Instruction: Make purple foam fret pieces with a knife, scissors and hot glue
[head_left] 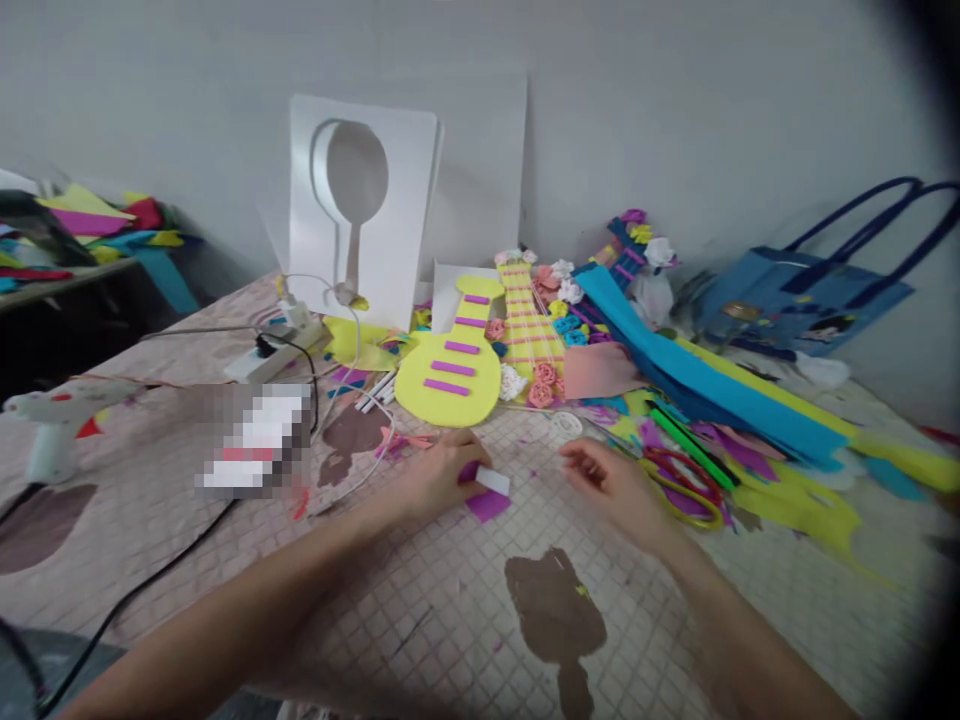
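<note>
As left hand [439, 475] pinches purple scrap [487, 503] | right hand [611, 480] loosely open | no legible writing

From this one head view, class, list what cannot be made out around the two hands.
- Pixelated patch: whatever lies there is blurred out.
- Purple piece: partly covered by the left hand; its full shape is hidden.
- Right hand: motion-blurred, grip unclear.
- Scissors: handles only partly visible beside that hand.

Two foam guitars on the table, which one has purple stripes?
The big yellow guitar, nearest the left hand. It carries five purple bars; the narrower guitar behind it has pink bars and paper roses around it.
</note>
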